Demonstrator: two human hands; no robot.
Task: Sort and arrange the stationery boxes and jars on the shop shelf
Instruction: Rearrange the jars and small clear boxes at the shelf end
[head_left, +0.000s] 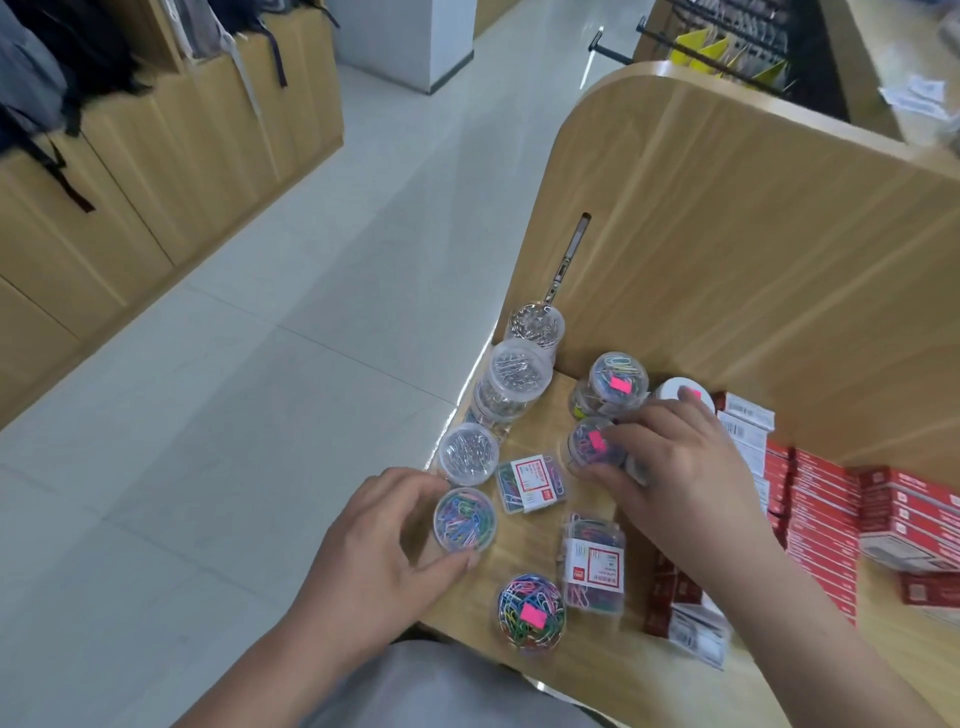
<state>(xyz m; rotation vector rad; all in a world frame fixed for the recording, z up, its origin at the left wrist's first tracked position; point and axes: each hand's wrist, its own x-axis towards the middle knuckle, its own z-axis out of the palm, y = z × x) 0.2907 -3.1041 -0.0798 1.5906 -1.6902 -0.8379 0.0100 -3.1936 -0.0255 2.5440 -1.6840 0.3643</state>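
My left hand (379, 545) grips a clear jar of coloured paper clips (464, 518) at the shelf's left edge. My right hand (675, 467) closes around another jar of coloured clips with a pink sticker (589, 444). Behind it stands a similar stickered jar (618, 382) and a white-lidded jar (675, 392). Jars of silver clips (467, 453) (519, 371) (535, 323) line the left edge. Two flat clear boxes of coloured clips (530, 483) (595, 569) lie on the wooden shelf (524, 543). One more coloured jar (531, 610) stands near the front.
Red stationery boxes (826, 514) are stacked along the right side of the shelf. A tall wooden back panel (753, 234) rises behind the jars. White tiled floor (234, 364) lies to the left, with wooden cabinets and hanging bags (62, 78) beyond it.
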